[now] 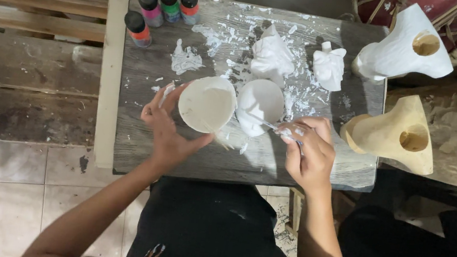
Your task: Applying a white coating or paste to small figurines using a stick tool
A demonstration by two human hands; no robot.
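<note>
At a paint-spattered bench [139, 146], the left hand [167, 132] grips a round white cup [207, 104] while the right hand [308, 150] pinches a thin tool [261, 121], its tip on the white dish [261, 102] between both hands; mixing appears underway, demanding steady strokes.

Cup [206, 103] left of bowl [260, 104] on table [179, 151]; bottles [162, 7] behind, figures [300, 62] behind bowl.
</note>
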